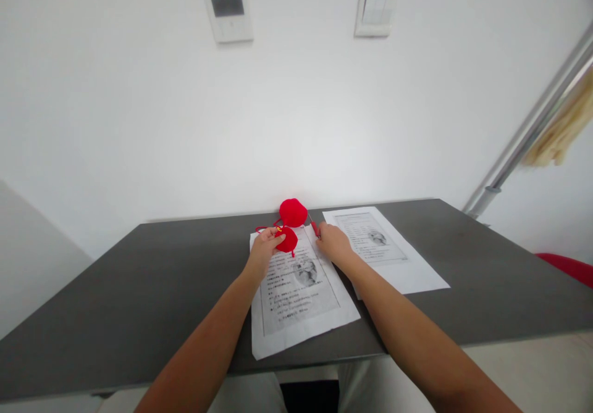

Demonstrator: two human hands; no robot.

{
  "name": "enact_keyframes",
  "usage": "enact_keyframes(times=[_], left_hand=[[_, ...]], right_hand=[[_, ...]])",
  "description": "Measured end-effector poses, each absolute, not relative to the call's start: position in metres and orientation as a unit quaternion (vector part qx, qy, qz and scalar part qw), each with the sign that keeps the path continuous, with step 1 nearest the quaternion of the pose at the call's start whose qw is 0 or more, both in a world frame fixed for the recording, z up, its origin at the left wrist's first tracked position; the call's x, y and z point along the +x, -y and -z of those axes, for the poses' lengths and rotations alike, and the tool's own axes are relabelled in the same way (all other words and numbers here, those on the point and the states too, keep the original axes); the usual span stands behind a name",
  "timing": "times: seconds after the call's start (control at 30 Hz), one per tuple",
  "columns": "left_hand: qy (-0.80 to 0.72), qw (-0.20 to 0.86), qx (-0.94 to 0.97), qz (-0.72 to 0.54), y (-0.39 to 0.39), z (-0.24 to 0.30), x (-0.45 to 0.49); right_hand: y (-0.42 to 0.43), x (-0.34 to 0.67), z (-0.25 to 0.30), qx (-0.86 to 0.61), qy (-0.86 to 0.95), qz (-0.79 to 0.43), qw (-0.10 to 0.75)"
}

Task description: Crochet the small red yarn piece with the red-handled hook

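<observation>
In the head view my left hand [265, 244] pinches a small, round red crochet piece [287, 240] between thumb and fingers. A small yellow stitch marker [278, 231] shows at its upper left edge, and a short red yarn tail hangs below it. My right hand [332, 240] is closed on a crochet hook [315, 229] with a red handle; its thin metal shaft points up and left, apart from the piece. Just behind the piece, near the wall, lies a red yarn ball [293, 213], with a strand running toward my left hand.
A printed sheet [296, 314] lies under my hands, and a second sheet [393, 265] lies to the right. Both rest on a dark grey table [152, 302] against a white wall. A metal pole [519, 147] leans at the right, near a red object [565, 268].
</observation>
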State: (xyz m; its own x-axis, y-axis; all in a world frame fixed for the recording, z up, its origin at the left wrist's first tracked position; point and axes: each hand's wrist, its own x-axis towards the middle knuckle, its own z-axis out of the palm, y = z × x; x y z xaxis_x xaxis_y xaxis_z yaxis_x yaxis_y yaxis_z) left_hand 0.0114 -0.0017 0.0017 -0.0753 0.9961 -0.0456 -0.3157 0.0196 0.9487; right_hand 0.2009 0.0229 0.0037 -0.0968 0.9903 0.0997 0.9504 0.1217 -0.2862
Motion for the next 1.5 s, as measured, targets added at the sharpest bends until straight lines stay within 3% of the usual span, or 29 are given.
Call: enact_keyframes(times=[0.23, 0.5, 0.57, 0.7, 0.8, 0.9, 1.07, 1.27, 1.5], left_hand=[[-0.440, 0.577, 0.371, -0.579, 0.005, -0.008, 0.014], [-0.441, 0.585, 0.397, -0.553, 0.007, -0.007, 0.016], [-0.437, 0.586, 0.405, -0.549, 0.007, -0.007, 0.017], [-0.430, 0.590, 0.408, -0.549, 0.007, -0.007, 0.017], [-0.415, 0.609, 0.396, -0.548, 0.007, -0.008, 0.017], [-0.401, 0.628, 0.376, -0.551, 0.008, -0.010, 0.017], [-0.389, 0.641, 0.357, -0.557, 0.008, -0.012, 0.017], [-0.422, 0.627, 0.300, -0.582, 0.008, -0.017, 0.015], [-0.438, 0.620, 0.317, -0.568, 0.005, -0.010, 0.014]], right_hand=[[-0.024, 0.203, -0.003, -0.659, 0.732, -0.068, 0.159], [-0.024, 0.194, -0.003, -0.542, 0.786, -0.105, 0.278], [-0.022, 0.188, 0.000, -0.498, 0.797, -0.147, 0.308], [-0.021, 0.182, 0.008, -0.388, 0.726, -0.344, 0.452], [-0.022, 0.183, 0.010, -0.343, 0.654, -0.459, 0.494], [-0.022, 0.182, 0.009, -0.326, 0.630, -0.505, 0.492], [-0.025, 0.182, 0.010, -0.361, 0.632, -0.481, 0.488], [-0.038, 0.202, 0.012, -0.516, 0.651, -0.314, 0.459], [-0.037, 0.209, 0.013, -0.625, 0.708, -0.142, 0.298]])
